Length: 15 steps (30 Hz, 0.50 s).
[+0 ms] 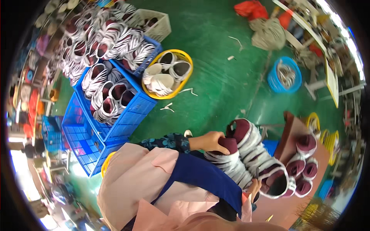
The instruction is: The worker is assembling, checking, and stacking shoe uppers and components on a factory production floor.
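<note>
While the left hand (212, 141) has thumb and fingers clamped on the maroon end of the shorter stack (228, 164) of white-edged pieces, the longer stack (254, 148) lies just right of that grip, alongside the shorter stack. Right hand (253, 189) is below and right of the grip, near the lower ends of both stacks; partly hidden, can't tell if it's closed on anything. Brown table (269, 210) is further down-right of the grip, with more maroon-and-white bundles (303, 167) on it. Can't tell whether the 2 stacks rest on the table.

Up-left of the grip: yellow tub (177, 51) holding white and dark pieces, then a blue crate (133, 115) loaded with maroon-and-white bundles, and a big pile (111, 38) behind it. Up-right, well apart: round blue basket (296, 79) with pale pieces, on green floor (216, 88). Floral sleeve (165, 142) directly left of the grip.
</note>
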### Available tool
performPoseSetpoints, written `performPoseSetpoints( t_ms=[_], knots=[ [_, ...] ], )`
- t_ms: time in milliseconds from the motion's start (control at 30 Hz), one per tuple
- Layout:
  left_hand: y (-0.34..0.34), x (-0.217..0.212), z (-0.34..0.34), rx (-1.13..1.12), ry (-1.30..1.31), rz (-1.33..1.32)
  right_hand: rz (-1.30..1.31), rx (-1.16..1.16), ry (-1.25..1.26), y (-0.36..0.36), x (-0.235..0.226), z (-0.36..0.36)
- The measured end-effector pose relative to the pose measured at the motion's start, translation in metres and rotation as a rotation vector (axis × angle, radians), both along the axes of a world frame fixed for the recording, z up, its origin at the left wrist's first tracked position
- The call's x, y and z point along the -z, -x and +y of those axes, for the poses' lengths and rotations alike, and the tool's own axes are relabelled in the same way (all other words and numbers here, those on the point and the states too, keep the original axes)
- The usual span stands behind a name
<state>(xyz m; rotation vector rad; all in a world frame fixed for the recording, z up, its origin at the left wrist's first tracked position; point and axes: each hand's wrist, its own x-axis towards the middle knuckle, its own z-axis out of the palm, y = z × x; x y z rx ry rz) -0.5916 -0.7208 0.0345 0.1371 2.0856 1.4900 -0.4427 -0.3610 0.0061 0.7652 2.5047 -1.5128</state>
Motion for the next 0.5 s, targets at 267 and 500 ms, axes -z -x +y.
performPoseSetpoints(
  t_ms=[267,500],
  knots=[
    [0.036,0.032,-0.278,-0.790,-0.024,0.051,0.287,-0.657,0.185,0.311,0.037,-0.300],
    [0.068,0.045,-0.500,-1.440,-0.135,0.280,0.064,-1.043,0.481,0.520,0.099,-0.669]
  ],
)
